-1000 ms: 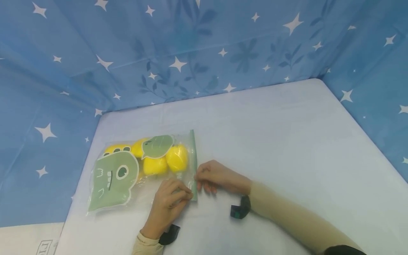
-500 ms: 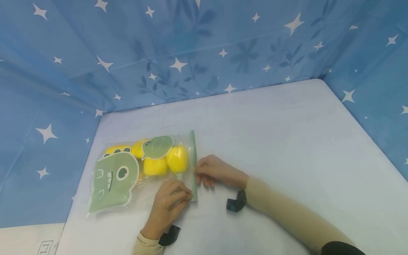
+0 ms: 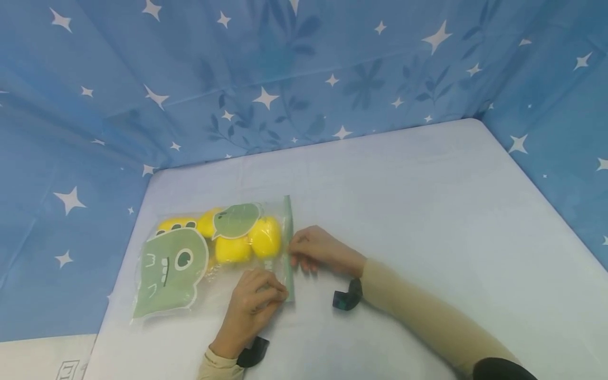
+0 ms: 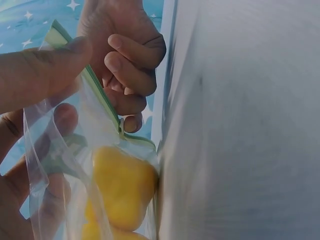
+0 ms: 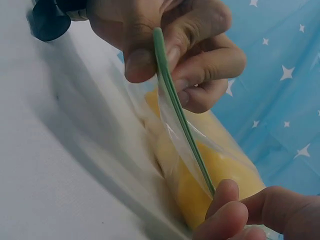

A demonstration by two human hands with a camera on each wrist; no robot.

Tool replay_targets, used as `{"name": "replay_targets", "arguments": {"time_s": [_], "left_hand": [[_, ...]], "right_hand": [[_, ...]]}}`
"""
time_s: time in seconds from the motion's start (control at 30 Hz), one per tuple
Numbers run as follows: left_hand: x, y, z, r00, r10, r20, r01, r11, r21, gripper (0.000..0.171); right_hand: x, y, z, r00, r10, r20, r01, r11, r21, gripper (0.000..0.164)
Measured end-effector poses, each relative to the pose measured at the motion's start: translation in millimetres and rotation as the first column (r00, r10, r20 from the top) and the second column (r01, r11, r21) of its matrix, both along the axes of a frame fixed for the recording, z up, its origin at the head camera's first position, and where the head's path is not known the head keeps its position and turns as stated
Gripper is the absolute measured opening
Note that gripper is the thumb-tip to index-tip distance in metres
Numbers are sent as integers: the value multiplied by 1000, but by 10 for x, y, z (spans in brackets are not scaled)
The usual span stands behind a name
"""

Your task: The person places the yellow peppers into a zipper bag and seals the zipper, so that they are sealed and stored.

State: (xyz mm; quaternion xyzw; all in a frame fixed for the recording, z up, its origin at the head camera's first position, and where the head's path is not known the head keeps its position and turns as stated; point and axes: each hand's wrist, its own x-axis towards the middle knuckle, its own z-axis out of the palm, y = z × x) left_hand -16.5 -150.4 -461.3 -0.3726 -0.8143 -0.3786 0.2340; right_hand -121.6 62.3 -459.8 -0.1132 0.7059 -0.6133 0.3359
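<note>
A clear plastic zip bag with a green dinosaur print lies on its side at the table's left, holding several rounded yellow things of unclear kind. Along its right end runs a green zip strip. My left hand pinches the near corner of this strip between thumb and fingers; in the right wrist view, the strip stretches from there to my other hand. Farther up the strip, my right hand pinches it between thumb and forefinger. The left wrist view shows a yellow thing close behind the zip.
The white tabletop extends to the right of the bag. Blue star-patterned cloth hangs behind the table and along both sides. A dark wrist camera sits at the left wrist, and another dark camera at the right.
My right hand has slid a little way along the green zip strip, toward the table's far side. My left hand and the bag have stayed nearly still.
</note>
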Motion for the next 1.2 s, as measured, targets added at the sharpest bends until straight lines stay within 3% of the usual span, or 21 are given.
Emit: {"name": "replay_targets", "arguments": {"time_s": [0.13,0.7,1.2], "left_hand": [[-10,1,-7,999,-35,-16,35,999,15,20],[-16,-1,-30,998,-53,-35,54,998,23,19],[-3,-2,-4,998,-69,-2,69,998,13,23]], "right_hand": [[-33,8,1,1000,-7,-3,7,1000,-7,17],[-185,-36,-7,999,-20,-27,20,1000,5,18],[-330,-57,41,997,-78,-17,78,997,13,18]]}}
